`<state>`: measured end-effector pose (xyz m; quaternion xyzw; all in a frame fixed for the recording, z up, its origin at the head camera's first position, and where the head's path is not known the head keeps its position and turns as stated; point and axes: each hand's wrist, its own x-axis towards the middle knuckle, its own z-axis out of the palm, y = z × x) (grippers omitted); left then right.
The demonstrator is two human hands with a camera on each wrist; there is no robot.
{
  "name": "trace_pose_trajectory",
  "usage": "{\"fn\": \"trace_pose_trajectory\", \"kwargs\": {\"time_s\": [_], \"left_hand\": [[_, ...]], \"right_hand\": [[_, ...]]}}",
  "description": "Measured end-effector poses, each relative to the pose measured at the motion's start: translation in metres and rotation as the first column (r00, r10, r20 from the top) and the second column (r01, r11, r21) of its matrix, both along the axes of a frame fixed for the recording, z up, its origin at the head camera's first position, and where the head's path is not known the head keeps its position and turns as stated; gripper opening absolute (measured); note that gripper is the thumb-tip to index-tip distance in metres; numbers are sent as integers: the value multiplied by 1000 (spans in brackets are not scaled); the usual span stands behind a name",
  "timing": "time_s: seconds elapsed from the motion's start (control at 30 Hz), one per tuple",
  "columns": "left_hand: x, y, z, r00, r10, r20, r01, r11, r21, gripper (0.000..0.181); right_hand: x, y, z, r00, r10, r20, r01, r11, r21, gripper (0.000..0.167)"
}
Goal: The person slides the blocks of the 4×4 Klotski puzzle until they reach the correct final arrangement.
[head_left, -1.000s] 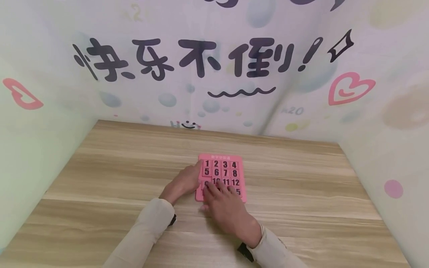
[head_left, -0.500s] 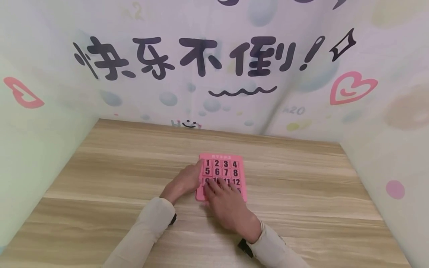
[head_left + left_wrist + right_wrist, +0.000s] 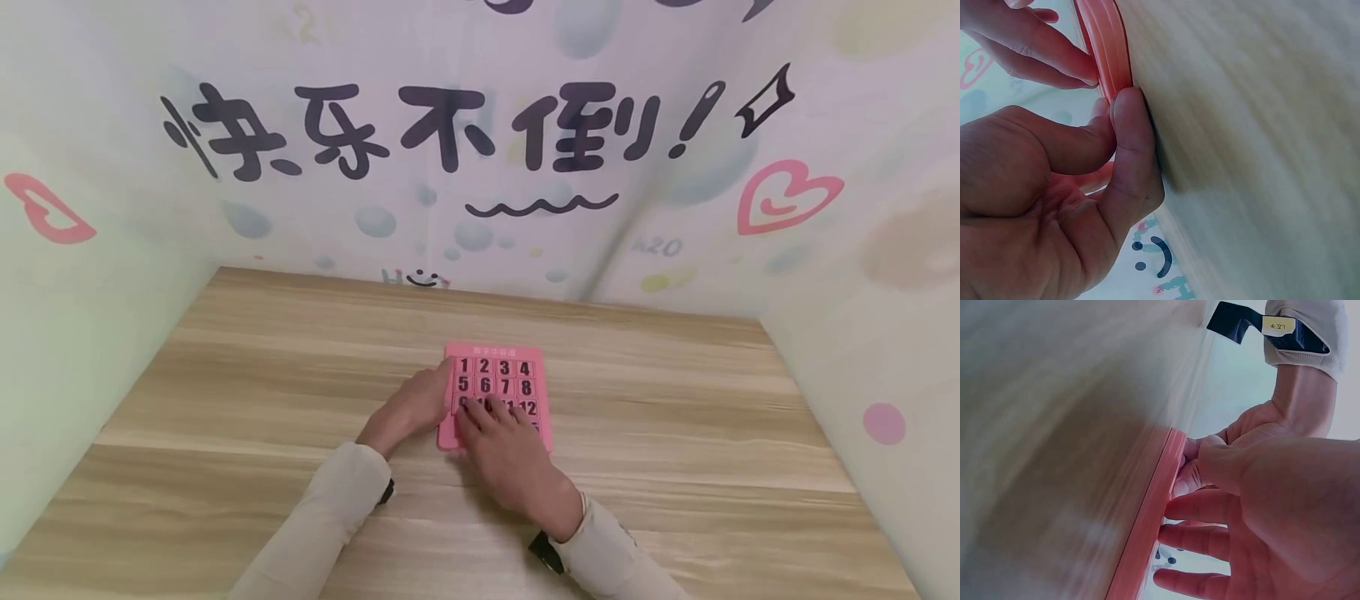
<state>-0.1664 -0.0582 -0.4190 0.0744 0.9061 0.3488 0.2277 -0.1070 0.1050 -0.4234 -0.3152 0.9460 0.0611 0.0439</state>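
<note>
A pink number slide puzzle (image 3: pixel 506 377) lies on the table, its black-numbered tiles showing 1 to 8 in the top two rows. My left hand (image 3: pixel 420 404) holds its left edge; in the left wrist view, thumb and finger pinch the ridged side of the puzzle (image 3: pixel 1110 50). From the near side, my right hand (image 3: pixel 513 467) rests its fingertips on the third row of tiles, around 9, 10 and 11. Fairly straight fingers (image 3: pixel 1194 539) touch the puzzle's face in the right wrist view. The right hand covers most of the bottom row.
The wood-grain table (image 3: pixel 262 367) extends around the puzzle. Behind it hangs a white printed backdrop (image 3: pixel 360 250) with large black characters, and pale walls stand at both sides. A dark strap (image 3: pixel 546 552) shows at the right wrist.
The 9 tile has slid up, closing the gap beneath the 5. The fingers of my right hand shifted slightly with it; my left hand stays at the edge.
</note>
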Motion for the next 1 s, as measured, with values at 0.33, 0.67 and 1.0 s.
{"fn": "trace_pose_trajectory", "kwargs": {"time_s": [0.33, 0.67, 1.0], "left_hand": [[2, 3, -4, 997, -16, -72, 18, 1000, 15, 64], [2, -1, -2, 997, 17, -73, -15, 1000, 22, 64], [2, 0, -4, 998, 24, -57, -22, 999, 36, 71]], "right_hand": [[-2, 5, -5, 1000, 6, -7, -6, 998, -56, 51], [1, 7, -3, 999, 32, -24, -34, 995, -94, 54], [6, 23, 16, 1000, 20, 12, -19, 997, -71, 41]]}}
